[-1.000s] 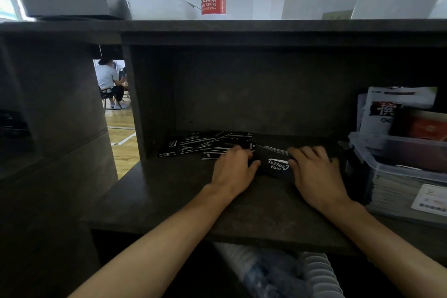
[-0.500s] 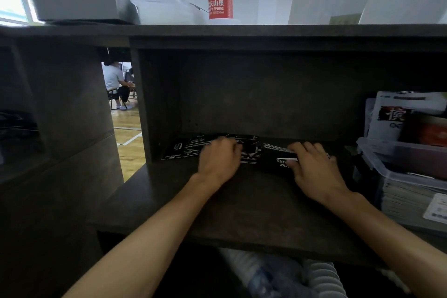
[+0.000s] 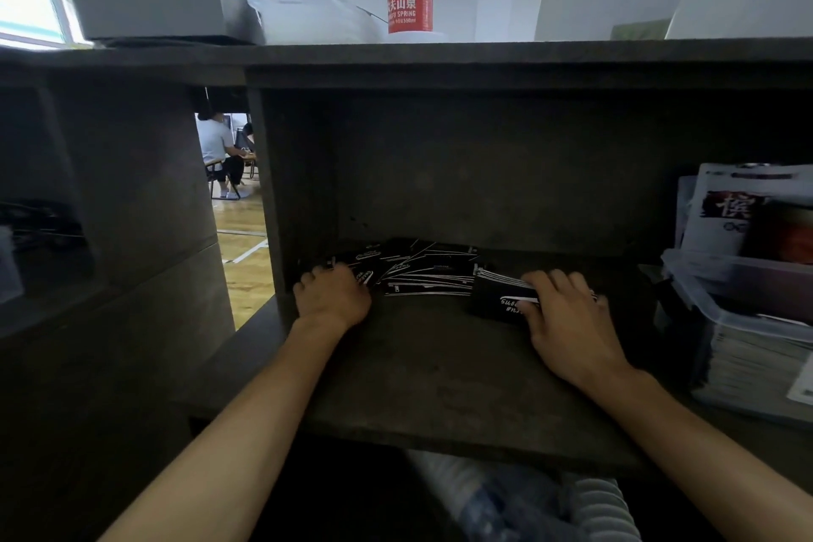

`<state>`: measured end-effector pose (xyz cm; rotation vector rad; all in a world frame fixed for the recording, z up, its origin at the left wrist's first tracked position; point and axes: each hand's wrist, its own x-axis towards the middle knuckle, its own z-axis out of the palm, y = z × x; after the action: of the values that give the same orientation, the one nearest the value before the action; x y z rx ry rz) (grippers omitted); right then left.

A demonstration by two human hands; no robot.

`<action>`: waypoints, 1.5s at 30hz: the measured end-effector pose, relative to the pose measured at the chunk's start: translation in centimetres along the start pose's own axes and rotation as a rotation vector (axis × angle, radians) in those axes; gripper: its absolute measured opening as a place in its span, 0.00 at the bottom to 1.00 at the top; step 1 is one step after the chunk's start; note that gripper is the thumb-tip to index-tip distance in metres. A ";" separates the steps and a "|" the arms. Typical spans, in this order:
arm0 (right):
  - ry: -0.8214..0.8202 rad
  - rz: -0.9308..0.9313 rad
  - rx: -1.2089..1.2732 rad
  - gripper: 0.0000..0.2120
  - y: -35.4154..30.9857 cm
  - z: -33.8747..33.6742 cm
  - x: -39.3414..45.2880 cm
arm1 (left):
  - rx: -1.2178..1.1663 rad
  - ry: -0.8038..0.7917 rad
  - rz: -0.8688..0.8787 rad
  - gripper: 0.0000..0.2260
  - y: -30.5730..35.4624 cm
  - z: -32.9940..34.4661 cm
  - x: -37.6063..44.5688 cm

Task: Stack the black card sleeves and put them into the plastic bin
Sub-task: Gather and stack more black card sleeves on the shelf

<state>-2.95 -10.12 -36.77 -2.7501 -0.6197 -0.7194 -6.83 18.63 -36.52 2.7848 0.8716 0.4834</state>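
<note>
Loose black card sleeves (image 3: 422, 275) lie fanned against the back of the recess on the counter (image 3: 440, 374), spread left to right between the two hands, their long edges running roughly across the view. Left hand (image 3: 333, 299) sits at the left end of the spread, fingers curled down onto the outermost sleeves; whether it actually pinches one cannot be told, the fingertips are hidden. Right hand (image 3: 565, 315) rests on a gathered stack (image 3: 499, 299) at the right end, fingers curved over its top and thumb at the near edge, gripping it. Stack's long axis also runs left-right, tilted a little. Plastic bin (image 3: 704, 304) stands just beside the right hand, further right, already holding packets. Key relation: the remaining loose sleeves lie between the hands, nearer the left hand, while the stack and the bin are on the right. Judgement: stacking is partly done; the left hand is best placed to sweep the loose ones rightward onto the stack.
</note>
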 end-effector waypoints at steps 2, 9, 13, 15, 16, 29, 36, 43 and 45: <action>0.004 0.003 0.001 0.18 0.0 0.0 0.0 | -0.004 -0.010 -0.007 0.24 -0.3 -0.1 0.4; 0.001 -0.002 0.007 0.18 0.1 0.0 0.0 | -0.617 0.059 -0.013 0.08 0.3 -0.9 0.2; -0.006 0.001 0.004 0.19 0.1 0.0 0.0 | -1.286 -0.237 0.015 0.08 2.1 -1.7 -0.8; -0.008 0.008 0.006 0.19 0.1 0.0 0.1 | -1.350 -0.237 0.133 0.14 3.3 -1.4 -1.4; -0.008 0.013 0.007 0.19 0.0 0.0 0.1 | -1.361 -0.228 0.179 0.20 3.9 -1.1 -1.7; 0.014 0.044 0.030 0.20 0.0 0.4 0.4 | -0.441 -0.004 0.418 0.25 9.0 0.6 -4.2; 0.000 -0.006 -0.043 0.20 0.3 0.8 0.5 | -0.345 0.018 0.409 0.15 6.0 0.8 1.6; 0.013 -0.011 -0.017 0.20 0.5 1.2 0.6 | 0.011 -0.179 0.264 0.28 3.3 2.2 4.9; 0.021 -0.005 -0.014 0.20 0.5 1.2 0.7 | -0.075 -0.210 0.310 0.24 4.0 1.6 3.9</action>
<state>-1.66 -9.94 -37.50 -2.7509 -0.6197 -0.7549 -1.14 17.53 -35.97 2.8444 0.3725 0.2528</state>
